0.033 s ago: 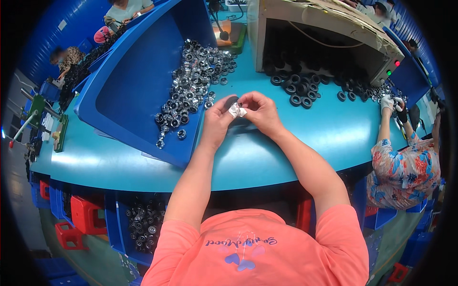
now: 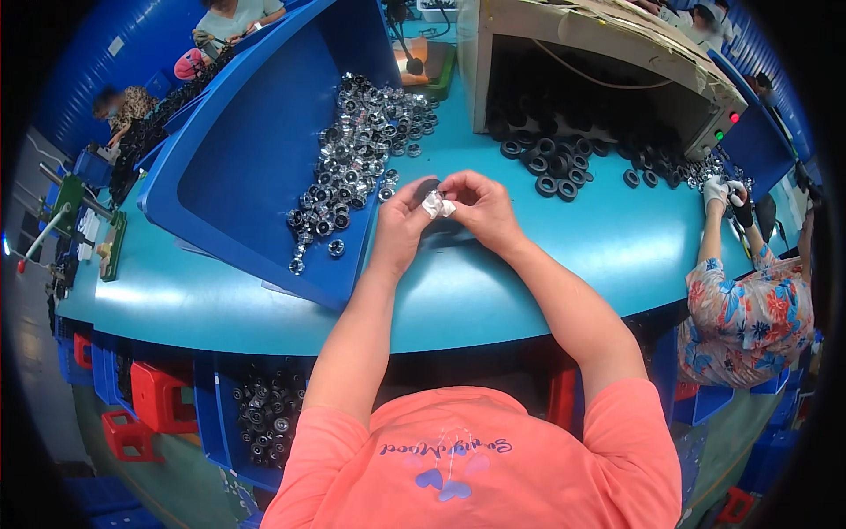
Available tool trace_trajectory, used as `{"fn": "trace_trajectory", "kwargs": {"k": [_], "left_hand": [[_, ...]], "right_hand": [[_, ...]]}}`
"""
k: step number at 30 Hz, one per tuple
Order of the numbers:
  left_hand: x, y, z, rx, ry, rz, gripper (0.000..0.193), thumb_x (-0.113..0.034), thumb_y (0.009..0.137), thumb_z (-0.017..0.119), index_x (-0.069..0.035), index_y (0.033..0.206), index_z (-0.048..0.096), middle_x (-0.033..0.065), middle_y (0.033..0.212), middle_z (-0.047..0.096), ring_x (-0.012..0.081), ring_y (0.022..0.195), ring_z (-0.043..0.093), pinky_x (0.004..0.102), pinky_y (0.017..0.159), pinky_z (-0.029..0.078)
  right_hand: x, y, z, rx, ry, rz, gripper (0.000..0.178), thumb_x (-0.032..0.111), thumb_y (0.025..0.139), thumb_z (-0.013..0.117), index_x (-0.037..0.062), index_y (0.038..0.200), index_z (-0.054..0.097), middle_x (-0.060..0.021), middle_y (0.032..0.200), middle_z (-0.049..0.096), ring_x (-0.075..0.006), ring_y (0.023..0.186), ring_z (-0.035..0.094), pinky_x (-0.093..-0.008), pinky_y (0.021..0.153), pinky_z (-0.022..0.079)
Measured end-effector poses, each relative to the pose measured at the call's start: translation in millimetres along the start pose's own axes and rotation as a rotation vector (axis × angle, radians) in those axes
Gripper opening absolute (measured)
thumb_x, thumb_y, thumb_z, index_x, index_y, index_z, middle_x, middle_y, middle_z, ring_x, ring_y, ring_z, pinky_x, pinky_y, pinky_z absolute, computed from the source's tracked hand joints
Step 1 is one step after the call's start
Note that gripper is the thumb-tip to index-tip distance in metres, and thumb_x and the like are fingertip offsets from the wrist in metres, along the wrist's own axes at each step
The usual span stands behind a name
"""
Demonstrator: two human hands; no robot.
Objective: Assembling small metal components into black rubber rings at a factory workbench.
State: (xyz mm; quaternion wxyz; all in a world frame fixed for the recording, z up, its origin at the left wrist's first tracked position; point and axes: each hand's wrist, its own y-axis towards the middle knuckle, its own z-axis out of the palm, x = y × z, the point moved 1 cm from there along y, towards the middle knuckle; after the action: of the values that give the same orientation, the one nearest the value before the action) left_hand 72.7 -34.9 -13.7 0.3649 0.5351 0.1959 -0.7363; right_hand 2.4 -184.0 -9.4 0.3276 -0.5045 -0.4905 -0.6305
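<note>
Over the bench, in front of my chest, my left hand and my right hand meet with fingers bent and thumbs together. Between them is a small black rubber ring, pinched by the left fingers and gripped at its right side by the right hand. White wrapping covers the thumb tips and hides part of the ring. Whether a metal piece sits inside it, I cannot tell. Left of my hands, shiny silver wheel hubs spill from a tipped blue bin.
Loose black rings lie before a box-shaped machine with red and green lights. A co-worker's gloved hands handle parts at the right. A green hand press stands far left. Below the bench edge are red stools and a parts bin.
</note>
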Motion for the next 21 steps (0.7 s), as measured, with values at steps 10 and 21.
{"fn": "trace_trajectory", "kwargs": {"k": [10, 21], "left_hand": [[3, 1, -1, -0.043, -0.148, 0.016, 0.031, -0.017, 0.101, 0.061, 0.000, 0.126, 0.058, 0.0108, 0.113, 0.067, 0.0208, 0.102, 0.068, 0.0354, 0.088, 0.059], [-1, -3, 14, -0.191, 0.134, 0.134, 0.016, -0.008, 0.100, 0.059, -0.002, 0.112, 0.067, 0.0031, 0.095, 0.070, 0.0100, 0.081, 0.067, 0.0244, 0.065, 0.057]], "right_hand": [[17, 3, -1, 0.054, -0.194, 0.028, 0.043, 0.007, 0.080, 0.076, 0.0035, 0.122, 0.069, -0.0056, 0.108, 0.065, -0.0115, 0.088, 0.063, -0.0264, 0.082, 0.054], [10, -2, 6, -0.009, -0.087, 0.066, 0.038, 0.010, 0.079, 0.080, 0.0030, 0.115, 0.074, -0.0046, 0.099, 0.065, -0.0116, 0.084, 0.063, -0.0259, 0.075, 0.054]]}}
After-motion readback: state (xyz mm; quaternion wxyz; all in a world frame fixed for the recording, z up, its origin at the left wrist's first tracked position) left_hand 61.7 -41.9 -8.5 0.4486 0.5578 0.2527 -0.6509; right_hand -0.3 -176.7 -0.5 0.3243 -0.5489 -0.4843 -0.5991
